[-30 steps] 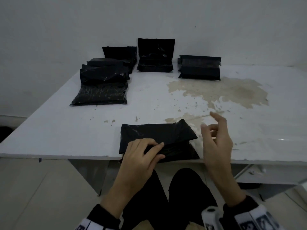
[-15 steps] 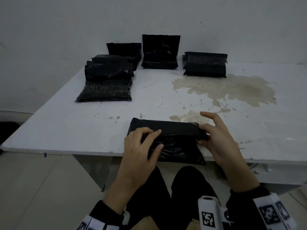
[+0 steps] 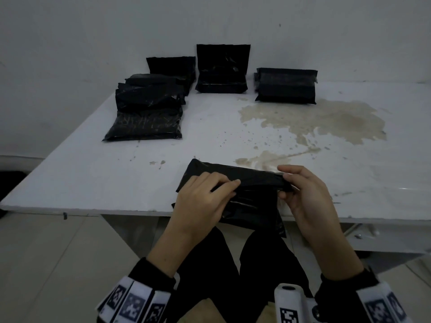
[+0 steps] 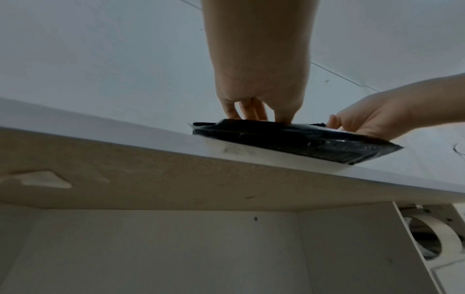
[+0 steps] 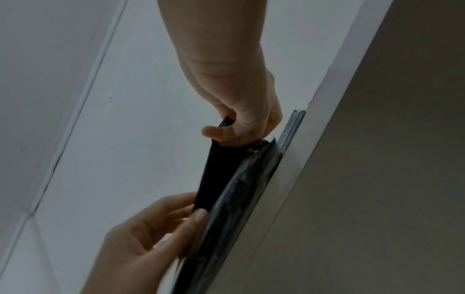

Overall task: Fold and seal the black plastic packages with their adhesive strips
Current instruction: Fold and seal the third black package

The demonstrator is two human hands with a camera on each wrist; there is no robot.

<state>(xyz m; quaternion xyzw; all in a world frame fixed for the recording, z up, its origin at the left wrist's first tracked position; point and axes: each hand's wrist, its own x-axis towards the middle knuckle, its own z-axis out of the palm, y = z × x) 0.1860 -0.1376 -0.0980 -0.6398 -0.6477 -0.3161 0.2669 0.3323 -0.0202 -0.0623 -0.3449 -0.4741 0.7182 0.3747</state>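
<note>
A black plastic package [image 3: 254, 207] lies at the near edge of the white table [image 3: 93, 178], its lower part hanging over the edge. Its top flap [image 3: 256, 180] is folded over toward me. My left hand [image 3: 224, 186] pinches the flap's left part between thumb and fingers. My right hand [image 3: 285, 185] pinches the flap's right end. In the right wrist view the right hand [image 5: 226, 131] holds the flap away from the package [image 5: 241, 189], with the left hand [image 5: 191, 212] pinching lower down. The left wrist view shows the left hand [image 4: 251, 111] on top of the package [image 4: 302, 141].
A pile of black packages [image 3: 147, 113] lies at the back left. Two more packages [image 3: 221, 68] lean against the wall, and a folded one [image 3: 285, 86] lies at the back right. A brown stain [image 3: 321, 120] spreads over the right of the table. My legs are under the near edge.
My right hand, lifted and free a second ago, has come down and taken the flap's right end. The flap is folded further toward me. My left hand stays on the flap.
</note>
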